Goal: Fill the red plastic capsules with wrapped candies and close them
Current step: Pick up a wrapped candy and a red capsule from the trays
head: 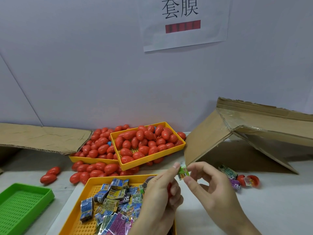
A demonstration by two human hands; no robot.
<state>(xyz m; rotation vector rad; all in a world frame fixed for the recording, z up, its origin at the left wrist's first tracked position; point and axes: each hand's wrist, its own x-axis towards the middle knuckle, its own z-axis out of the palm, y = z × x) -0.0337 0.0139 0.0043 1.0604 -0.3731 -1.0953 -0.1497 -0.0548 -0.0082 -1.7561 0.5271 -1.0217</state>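
Pale wall behind, paper sign (184, 22) taped up; grey table (271, 209) below, flanked by torn cardboard (237, 133) on the right and a flat sheet (42, 138) on the left. Heaped at the back: red capsules (145, 141), closed, filling two yellow trays (183, 145) and spilling onto the table around them. Cannot tell whether those are already filled or merely shut and empty. Nearer, a third yellow tray (94, 182) piled with wrapped candies (111, 200), and beside it a green tray (25, 206) holding nothing visible. Off to the right, an opened capsule (248, 180) lying in halves with a few loose candies (228, 172) next to it. Front and centre, a green candy (183, 172) pinched between both hands: left hand (160, 197) gripping its upper end with thumb and forefinger, a glimpse of red showing in that palm, probably a capsule half; right hand (208, 185) nipping the lower end. Judged as mid-fill: candy picked, not yet inserted, closing yet to come, plenty of candies left.
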